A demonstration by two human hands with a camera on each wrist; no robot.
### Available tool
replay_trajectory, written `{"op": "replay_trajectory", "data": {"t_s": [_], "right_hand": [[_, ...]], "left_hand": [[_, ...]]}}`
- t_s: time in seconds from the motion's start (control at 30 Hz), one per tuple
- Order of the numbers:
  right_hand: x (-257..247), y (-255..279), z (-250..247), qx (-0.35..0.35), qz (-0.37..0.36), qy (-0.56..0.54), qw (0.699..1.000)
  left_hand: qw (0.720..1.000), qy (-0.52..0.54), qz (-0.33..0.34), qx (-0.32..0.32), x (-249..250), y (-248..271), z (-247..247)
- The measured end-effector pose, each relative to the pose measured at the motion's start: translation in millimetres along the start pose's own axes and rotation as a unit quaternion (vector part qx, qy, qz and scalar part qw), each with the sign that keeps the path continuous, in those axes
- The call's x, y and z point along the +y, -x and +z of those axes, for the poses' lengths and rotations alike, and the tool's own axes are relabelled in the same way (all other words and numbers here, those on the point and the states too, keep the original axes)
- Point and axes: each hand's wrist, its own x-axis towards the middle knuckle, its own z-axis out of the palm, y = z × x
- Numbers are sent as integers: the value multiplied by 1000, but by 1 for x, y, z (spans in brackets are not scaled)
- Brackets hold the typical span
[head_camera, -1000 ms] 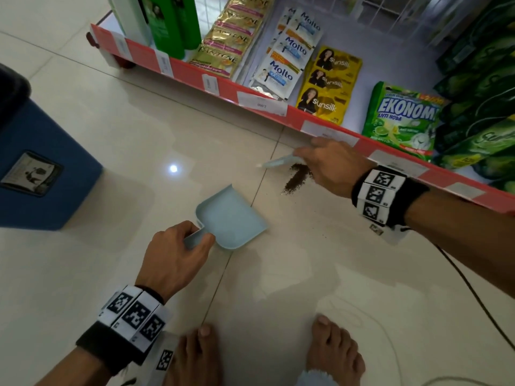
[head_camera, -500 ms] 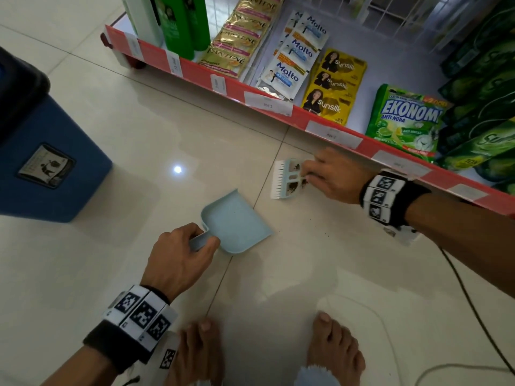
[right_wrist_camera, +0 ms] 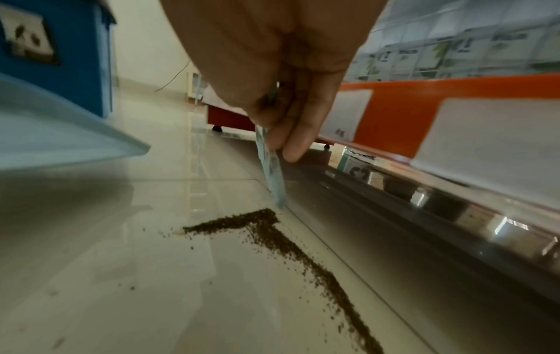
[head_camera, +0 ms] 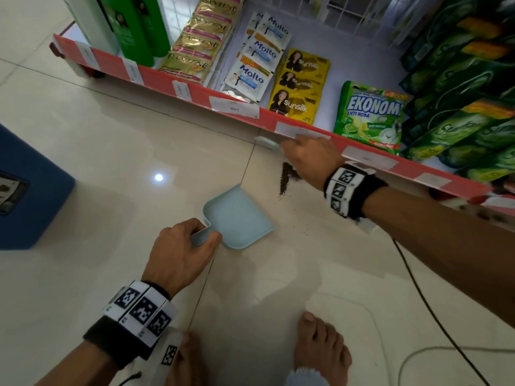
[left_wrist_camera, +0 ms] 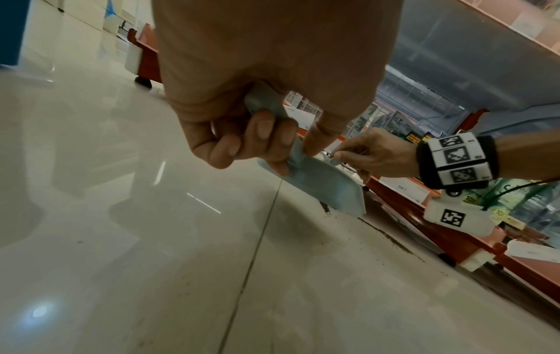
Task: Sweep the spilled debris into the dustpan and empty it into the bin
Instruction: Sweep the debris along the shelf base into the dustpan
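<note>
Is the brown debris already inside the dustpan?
No, the brown debris lies in a line on the floor tile beside the light blue dustpan, whose tray holds only a few specks.

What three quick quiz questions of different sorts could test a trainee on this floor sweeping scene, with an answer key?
1. True or false: the brown debris already lies inside the dustpan.
2. Which of the hands grips the dustpan handle? A) left hand B) right hand
3. Fill in: the right hand holds a small light blue ____ near the shelf edge.

Key: 1 false, it lies on the floor beside the pan; 2 A; 3 brush.
</note>
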Motion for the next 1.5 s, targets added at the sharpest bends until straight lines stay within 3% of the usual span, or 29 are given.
{"op": "replay_trajectory", "data": {"t_s": [0.2,0.27,0.47,0.63,0.73,0.9,1.0,1.1,1.23,1.4,1.5], "right_hand": [[12,26,0,-90,-60,-28,994],[21,50,4,-85,-54,-50,994],[57,110,13,41,119,-19,992],[84,126,24,-50,287,17,957],[71,126,35,-68,300,-60,950],[43,129,29,39,301,-246,920],[54,136,16,84,333,-240,908],[75,154,15,70,393,-157,903],[96,181,22,49,493,-177,851],[92,187,28,43,452,-325,830],[91,184,29,47,444,-440,779]], "left_hand": [[999,23,17,-21,11,-13,11],[999,28,25,-29,12,-16,15],[994,61,50,-73,23,-24,33],[988,60,87,-115,42,-31,55],[982,68,107,-142,55,-33,66],[978,80,107,-163,70,-38,76],[978,81,103,-162,76,-41,82],[976,74,110,-174,80,-45,89],[973,64,120,-189,88,-43,101],[970,77,119,-198,97,-36,108],[972,83,106,-193,98,-38,108]]}}
